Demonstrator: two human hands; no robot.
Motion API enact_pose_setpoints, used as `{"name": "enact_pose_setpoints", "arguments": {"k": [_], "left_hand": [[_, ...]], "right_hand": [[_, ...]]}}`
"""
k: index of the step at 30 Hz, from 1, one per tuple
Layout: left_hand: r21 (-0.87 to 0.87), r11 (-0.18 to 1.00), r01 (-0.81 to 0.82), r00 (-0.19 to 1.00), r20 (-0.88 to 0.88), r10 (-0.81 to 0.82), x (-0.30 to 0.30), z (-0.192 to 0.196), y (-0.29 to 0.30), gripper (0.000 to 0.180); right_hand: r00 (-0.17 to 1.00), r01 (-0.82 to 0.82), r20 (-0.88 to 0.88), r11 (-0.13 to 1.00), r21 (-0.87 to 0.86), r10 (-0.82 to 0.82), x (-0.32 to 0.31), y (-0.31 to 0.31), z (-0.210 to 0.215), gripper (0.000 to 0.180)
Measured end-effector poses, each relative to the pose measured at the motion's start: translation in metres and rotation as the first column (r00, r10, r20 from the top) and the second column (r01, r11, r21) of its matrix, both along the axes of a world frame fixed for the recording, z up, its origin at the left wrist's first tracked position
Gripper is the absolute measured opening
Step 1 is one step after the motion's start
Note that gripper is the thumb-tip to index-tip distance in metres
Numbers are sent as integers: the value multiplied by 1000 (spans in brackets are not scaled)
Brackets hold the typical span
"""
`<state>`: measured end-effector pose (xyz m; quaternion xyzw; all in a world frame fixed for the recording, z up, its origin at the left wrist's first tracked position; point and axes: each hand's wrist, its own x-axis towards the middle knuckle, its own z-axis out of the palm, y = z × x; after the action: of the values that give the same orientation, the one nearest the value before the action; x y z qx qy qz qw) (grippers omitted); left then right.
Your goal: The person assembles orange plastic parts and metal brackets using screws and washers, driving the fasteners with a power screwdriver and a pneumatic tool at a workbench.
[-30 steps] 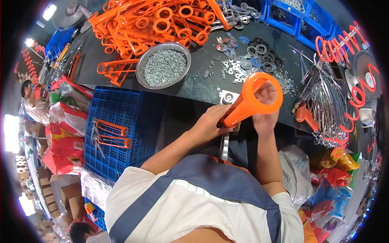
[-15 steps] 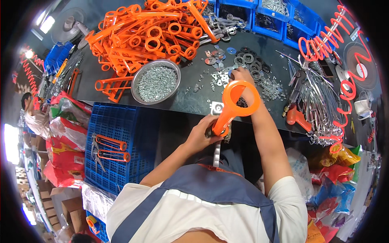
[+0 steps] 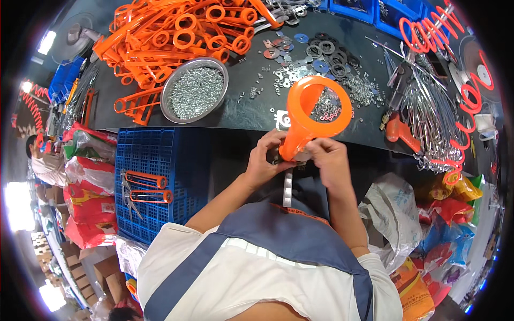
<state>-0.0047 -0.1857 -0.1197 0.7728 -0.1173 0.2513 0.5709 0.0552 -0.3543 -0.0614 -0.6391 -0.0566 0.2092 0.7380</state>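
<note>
My left hand is closed around the narrow lower end of an orange caulking gun frame, whose wide ring tilts up toward the worktable. At that same end, my right hand pinches a small metal disc, close to or against the frame. Below the frame hangs a silver ridged metal strip; I cannot make out how it is joined. Loose washers, black rings and small nuts lie on the table beyond my hands.
A pile of orange frames stands at the far left of the dark worktable, beside a metal bowl of small fasteners. Metal rods, an orange-handled air tool and red coiled hoses are right. A blue crate carries two caulking guns.
My right hand has come back from the loose parts on the table to the frame's lower end, now with a disc in its fingers. The left hand keeps its hold.
</note>
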Motion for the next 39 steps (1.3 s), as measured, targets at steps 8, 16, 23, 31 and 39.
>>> {"name": "enact_pose_setpoints", "arguments": {"k": [8, 16, 23, 31, 39], "left_hand": [[-147, 989, -23, 1000, -22, 20, 2, -26, 2, 59], [-16, 997, 75, 996, -56, -76, 0, -14, 9, 32], [-39, 995, 92, 994, -51, -94, 1, -12, 9, 31], [129, 982, 136, 988, 57, -145, 6, 0, 15, 40], [142, 985, 93, 994, 44, -101, 3, 12, 11, 43]], "right_hand": [[824, 234, 561, 852, -468, 82, -18, 19, -8, 22], [695, 292, 645, 695, -657, 317, -13, 12, -14, 31], [896, 18, 381, 838, -545, 228, -7, 6, -24, 33], [948, -140, 231, 939, -315, 219, -6, 1, -24, 33], [941, -114, 261, 925, -362, 217, -7, 1, -29, 33]]}}
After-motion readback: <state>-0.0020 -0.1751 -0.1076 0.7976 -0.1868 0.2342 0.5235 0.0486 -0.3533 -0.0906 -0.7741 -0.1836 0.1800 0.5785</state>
